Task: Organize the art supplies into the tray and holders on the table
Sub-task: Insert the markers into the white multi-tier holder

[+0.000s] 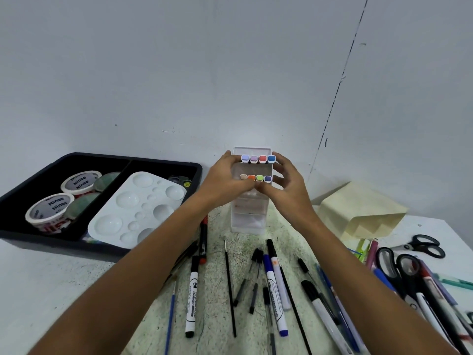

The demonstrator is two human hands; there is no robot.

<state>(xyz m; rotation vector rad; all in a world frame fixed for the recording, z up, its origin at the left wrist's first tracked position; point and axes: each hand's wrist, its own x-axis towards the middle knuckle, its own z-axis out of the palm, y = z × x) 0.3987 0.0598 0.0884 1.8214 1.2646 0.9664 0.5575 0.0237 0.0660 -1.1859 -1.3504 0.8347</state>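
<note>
- Eight square-capped markers stand in the clear tiered holder, in two rows of four: the upper back row and the lower front row. Their long axes run upright and the coloured caps face me.
- Two hands are at the holder, which stands straight ahead against the wall. My left hand cups its left side and my right hand its right.
- Both hands are partly curled, with fingers touching the marker ends. Thumb and fingertips meet just under the front row, and I cannot tell whether any one marker is pinched.
- Both hands are about equally near, so I judge either could seat the front row.
- One black tray sits to the left. It holds two tape rolls and one white palette.
- One cream holder lies tipped over to the right.
- Two pairs of scissors lie at the right.
- Many loose pens and whiteboard markers lie below my hands, mostly pointing away from me. They are too overlapped to count.
</note>
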